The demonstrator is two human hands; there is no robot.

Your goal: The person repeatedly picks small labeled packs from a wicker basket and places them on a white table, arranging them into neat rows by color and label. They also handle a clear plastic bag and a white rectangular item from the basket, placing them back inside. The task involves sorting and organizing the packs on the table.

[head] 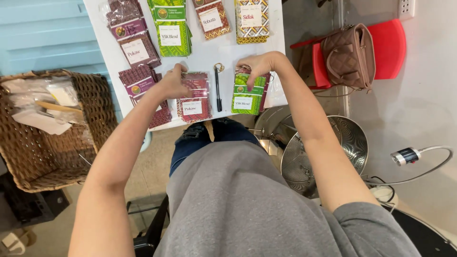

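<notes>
At the worktop's (209,54) near edge, the right hand (257,64) pinches the top of a green pouch (247,94); the left hand (173,82) has fingers closed on a maroon pouch (194,97). Both packets look light, crinkly, slippery; best gripped by their upper edges.

Patterned white-labelled pouches (170,26) across table (209,54)

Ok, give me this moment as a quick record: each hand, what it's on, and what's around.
left hand: on top edge of maroon packet
right hand: gripping top of green packet
between them: black pen
table: white, more packets in rows
left of table: wicker basket
right, on floor: metal colander
red chair: brown bag
</notes>
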